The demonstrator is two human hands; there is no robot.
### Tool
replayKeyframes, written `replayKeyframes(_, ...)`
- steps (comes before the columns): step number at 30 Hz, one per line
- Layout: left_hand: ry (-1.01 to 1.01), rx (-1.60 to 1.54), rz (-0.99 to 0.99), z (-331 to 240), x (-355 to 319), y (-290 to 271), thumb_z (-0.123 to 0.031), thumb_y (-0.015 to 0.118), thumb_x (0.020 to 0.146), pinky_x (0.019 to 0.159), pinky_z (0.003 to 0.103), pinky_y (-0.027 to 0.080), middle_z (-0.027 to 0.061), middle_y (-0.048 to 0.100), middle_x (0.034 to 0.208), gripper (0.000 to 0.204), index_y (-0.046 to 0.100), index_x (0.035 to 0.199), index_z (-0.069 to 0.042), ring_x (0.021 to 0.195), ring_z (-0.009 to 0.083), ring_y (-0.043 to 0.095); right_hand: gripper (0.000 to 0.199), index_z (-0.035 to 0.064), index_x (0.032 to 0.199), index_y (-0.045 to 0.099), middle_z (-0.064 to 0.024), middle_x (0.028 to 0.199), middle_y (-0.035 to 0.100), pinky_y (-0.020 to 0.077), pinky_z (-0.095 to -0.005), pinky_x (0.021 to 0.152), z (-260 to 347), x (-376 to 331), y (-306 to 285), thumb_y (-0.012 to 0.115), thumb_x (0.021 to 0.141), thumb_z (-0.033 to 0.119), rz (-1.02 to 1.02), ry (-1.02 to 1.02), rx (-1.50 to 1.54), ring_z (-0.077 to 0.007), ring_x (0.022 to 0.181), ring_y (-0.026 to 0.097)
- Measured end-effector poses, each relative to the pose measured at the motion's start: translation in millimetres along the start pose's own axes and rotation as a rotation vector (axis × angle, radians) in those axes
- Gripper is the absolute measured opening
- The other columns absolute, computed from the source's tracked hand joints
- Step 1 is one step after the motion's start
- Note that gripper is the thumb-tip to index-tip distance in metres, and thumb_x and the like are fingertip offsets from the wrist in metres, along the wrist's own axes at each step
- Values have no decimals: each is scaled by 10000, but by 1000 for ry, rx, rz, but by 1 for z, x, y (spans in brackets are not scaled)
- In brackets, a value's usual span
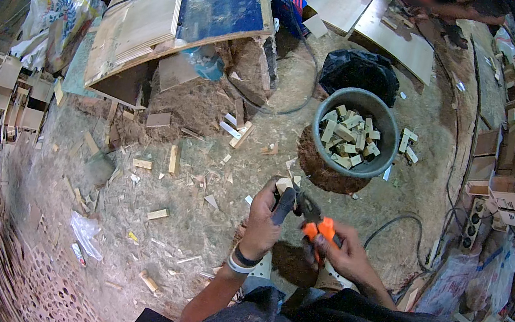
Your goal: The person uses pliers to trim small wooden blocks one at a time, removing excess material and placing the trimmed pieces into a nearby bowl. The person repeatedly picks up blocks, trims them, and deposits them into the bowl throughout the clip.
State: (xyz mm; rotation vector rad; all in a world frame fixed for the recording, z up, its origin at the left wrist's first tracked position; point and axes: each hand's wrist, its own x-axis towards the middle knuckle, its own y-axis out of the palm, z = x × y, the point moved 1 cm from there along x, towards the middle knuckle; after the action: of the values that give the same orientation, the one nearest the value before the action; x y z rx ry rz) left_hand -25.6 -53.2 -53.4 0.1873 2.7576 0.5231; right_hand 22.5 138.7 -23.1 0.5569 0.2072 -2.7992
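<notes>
My left hand (261, 225), with dark coverings on some fingers, is closed round a small pale wood block (283, 185). A thin strip or splinter sticks up beside the block. In my right hand (349, 253) is a pair of orange-handled pliers (320, 228). Their dark jaws point up and left, close to the block and my left fingertips; whether they touch the block I cannot tell. Just beyond my hands stands a grey round basin (316, 140) partly filled with pale wood blocks (348, 133).
A black plastic bag (360, 73) sits behind the basin. Wood scraps (158, 214) litter the floor. A low table (132, 42) stands at the far left, pale boards (392, 38) at the back. Cables (405, 216) cross the floor. Another person's arm (463, 12) shows far right.
</notes>
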Motion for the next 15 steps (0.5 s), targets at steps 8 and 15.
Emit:
replayKeyframes(8,97,413,-221,-14,-12,27,-113,627,1010,806,281,515,82,683,985,205,623,1119,60,899,126,638,263,-19,1142,696,-62,821,688,509,-289,717,10,7,-7,659,882,4,-306,-179,-251,-136,760,645)
replayKeyframes(15,111,313,-245,-1,-3,20,-97,651,993,839,284,525,132,707,1063,269,628,1182,93,942,140,659,317,-25,1146,650,-141,980,693,510,-321,836,-1,2,-1,628,838,-98,-224,-220,-323,-192,911,677)
